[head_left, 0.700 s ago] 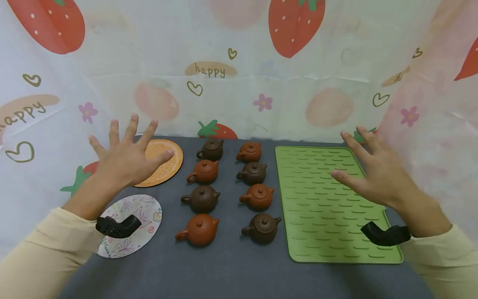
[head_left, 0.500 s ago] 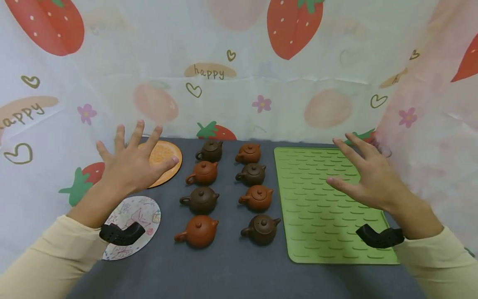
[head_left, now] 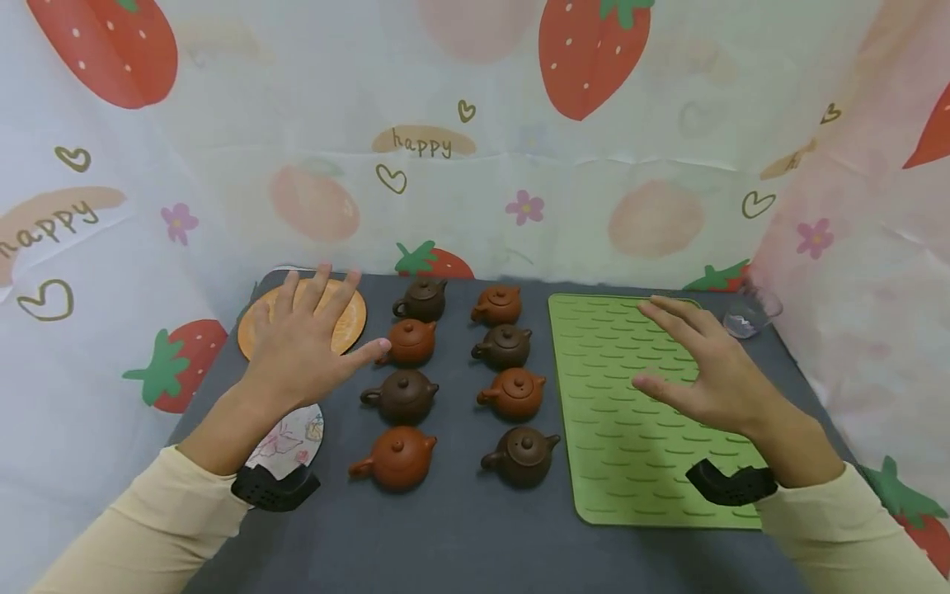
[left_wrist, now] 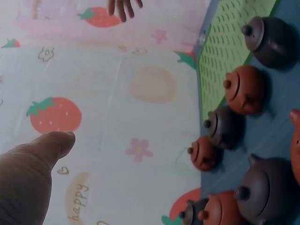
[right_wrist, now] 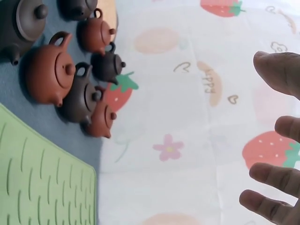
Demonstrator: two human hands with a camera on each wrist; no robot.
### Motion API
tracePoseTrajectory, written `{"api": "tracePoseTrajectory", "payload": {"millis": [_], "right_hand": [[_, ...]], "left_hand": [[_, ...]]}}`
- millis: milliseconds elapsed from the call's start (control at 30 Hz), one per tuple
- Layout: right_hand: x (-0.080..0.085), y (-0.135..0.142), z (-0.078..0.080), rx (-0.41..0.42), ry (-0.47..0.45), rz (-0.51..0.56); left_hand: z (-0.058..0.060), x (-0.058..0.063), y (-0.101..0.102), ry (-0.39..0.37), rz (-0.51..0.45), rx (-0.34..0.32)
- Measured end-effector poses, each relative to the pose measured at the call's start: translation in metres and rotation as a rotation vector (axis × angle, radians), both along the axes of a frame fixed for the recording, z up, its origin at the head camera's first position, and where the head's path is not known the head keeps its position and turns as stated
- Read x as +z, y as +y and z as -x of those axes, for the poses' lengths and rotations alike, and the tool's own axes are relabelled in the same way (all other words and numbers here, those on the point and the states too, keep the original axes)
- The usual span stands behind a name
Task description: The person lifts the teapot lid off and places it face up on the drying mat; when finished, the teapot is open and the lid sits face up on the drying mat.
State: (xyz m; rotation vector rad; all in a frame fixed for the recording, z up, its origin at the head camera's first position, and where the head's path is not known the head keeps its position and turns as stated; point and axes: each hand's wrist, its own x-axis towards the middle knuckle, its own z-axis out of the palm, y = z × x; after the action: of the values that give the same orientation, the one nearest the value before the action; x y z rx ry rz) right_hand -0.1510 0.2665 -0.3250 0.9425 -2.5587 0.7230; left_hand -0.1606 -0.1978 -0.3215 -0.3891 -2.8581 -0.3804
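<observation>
Cream-sleeved hands [head_left: 297, 348] [head_left: 714, 371] hover outstretched above the table [head_left: 467, 540]

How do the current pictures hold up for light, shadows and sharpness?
Head view: even, soft light, teapots readable, a faint shadow on the tabletop below the green mat, the clear vessel hard to outline; left wrist: sideways and rather soft, teapots cut off at right; right wrist: also sideways, backdrop pale, fingers running off the right edge.

there are eight teapots [head_left: 402, 396], two discs [head_left: 350, 319], one mat [head_left: 609, 412], one cup [head_left: 745, 316].
</observation>
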Motion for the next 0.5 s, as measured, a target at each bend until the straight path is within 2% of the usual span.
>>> {"api": "tracePoseTrajectory", "payload": {"millis": [233, 400, 500], "right_hand": [[-0.017, -0.007, 0.001, 0.076, 0.076, 0.066], [-0.031, -0.013, 0.000, 0.101, 0.082, 0.095], [-0.039, -0.017, 0.000, 0.108, 0.052, 0.121]], "left_hand": [[-0.007, -0.016, 0.010, 0.075, -0.067, -0.058], [-0.010, -0.033, 0.019, 0.149, -0.179, -0.176], [-0.012, -0.041, 0.025, 0.148, -0.253, -0.231]]}}
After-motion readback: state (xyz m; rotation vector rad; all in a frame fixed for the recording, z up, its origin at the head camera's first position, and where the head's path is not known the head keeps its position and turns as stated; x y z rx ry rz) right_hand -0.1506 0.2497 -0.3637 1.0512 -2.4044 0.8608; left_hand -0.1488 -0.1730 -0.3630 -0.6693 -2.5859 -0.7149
